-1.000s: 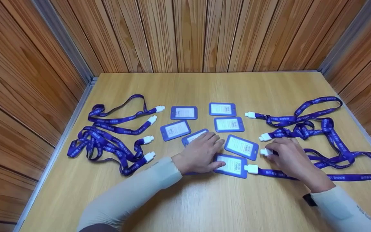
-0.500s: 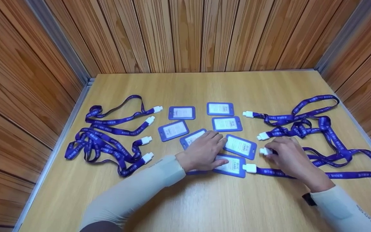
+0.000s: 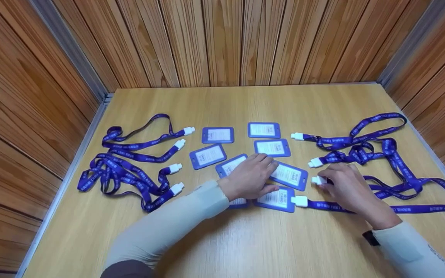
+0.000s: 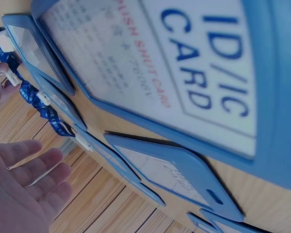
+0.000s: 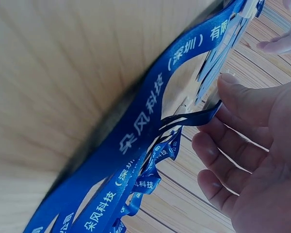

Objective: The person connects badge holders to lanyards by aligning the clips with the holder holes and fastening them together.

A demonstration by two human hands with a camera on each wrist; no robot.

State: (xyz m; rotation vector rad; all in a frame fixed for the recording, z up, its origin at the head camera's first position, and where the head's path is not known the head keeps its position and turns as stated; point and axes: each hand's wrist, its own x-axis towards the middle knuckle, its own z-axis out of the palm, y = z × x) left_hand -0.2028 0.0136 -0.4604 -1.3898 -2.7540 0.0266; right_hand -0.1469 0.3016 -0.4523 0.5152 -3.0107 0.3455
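My left hand (image 3: 250, 177) reaches over the blue card holders, fingers extended, its fingertips at the left end of a tilted card holder (image 3: 291, 176). In the left wrist view the left palm and fingers (image 4: 26, 182) are spread and loosely bent, with nothing between them. My right hand (image 3: 349, 189) pinches the white clip (image 3: 318, 180) of a blue lanyard between thumb and forefinger. That clip points at the tilted holder's slotted end, a small gap apart. From the right wrist view, the lanyard strap (image 5: 203, 117) runs into the pinch. Below, another card holder (image 3: 274, 200) meets a white clip (image 3: 299, 201).
Several lanyards (image 3: 129, 166) lie tangled at the left, white clips facing inward. More lanyards (image 3: 361, 148) loop at the right. Further card holders (image 3: 218, 135) lie mid-table, one partly under the left wrist. Wooden walls (image 3: 222, 42) enclose the table's back and sides.
My left hand has slid right and slightly away, from over the lower card holder to the tilted one's left end. The right hand keeps its pinch on the clip in nearly the same place.
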